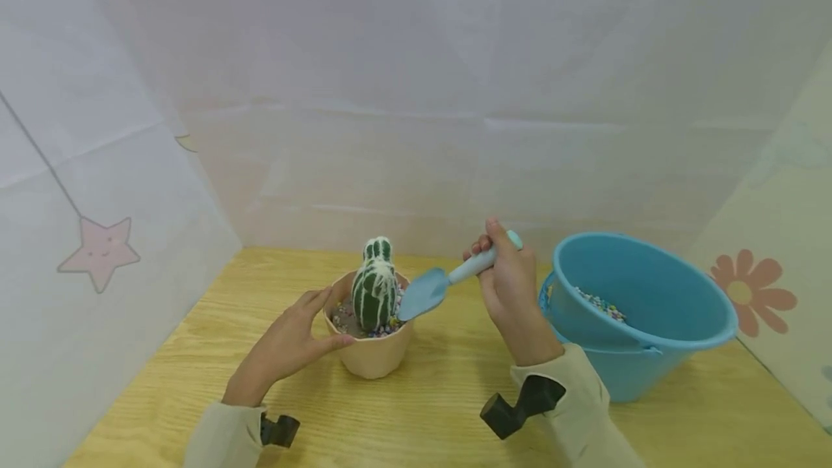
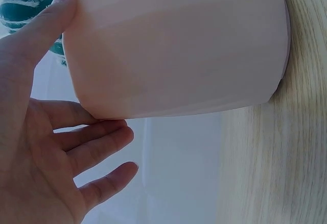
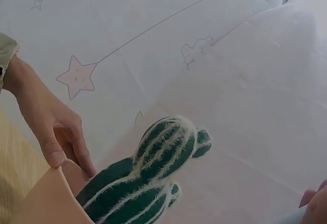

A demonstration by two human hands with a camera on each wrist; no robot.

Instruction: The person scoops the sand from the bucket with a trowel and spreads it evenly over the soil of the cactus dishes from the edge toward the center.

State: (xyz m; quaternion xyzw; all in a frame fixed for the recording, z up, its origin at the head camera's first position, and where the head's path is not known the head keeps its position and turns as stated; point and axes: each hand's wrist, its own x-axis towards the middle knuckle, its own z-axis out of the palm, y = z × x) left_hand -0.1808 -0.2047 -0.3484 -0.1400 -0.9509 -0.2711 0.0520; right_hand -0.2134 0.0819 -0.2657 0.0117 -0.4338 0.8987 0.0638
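A peach flower pot (image 1: 375, 358) stands on the table, holding a green toy cactus (image 1: 374, 295) with white fuzzy stripes. Multicoloured pebbles (image 1: 383, 329) lie round the cactus base. My left hand (image 1: 289, 341) holds the pot at its left side, thumb along the near rim and fingers on the far side. In the left wrist view the thumb touches the pot's rim and some fingers spread away from its wall. My right hand (image 1: 510, 284) grips the handle of a light blue trowel (image 1: 424, 293), its blade tilted down at the pot's right rim.
On the right stands a blue bucket (image 1: 624, 374), with another blue bucket (image 1: 669, 287) tilted in its top and coloured pebbles (image 1: 601, 304) inside. The wooden table (image 1: 448, 410) meets pale printed cloth walls (image 1: 390, 150) at the back and sides.
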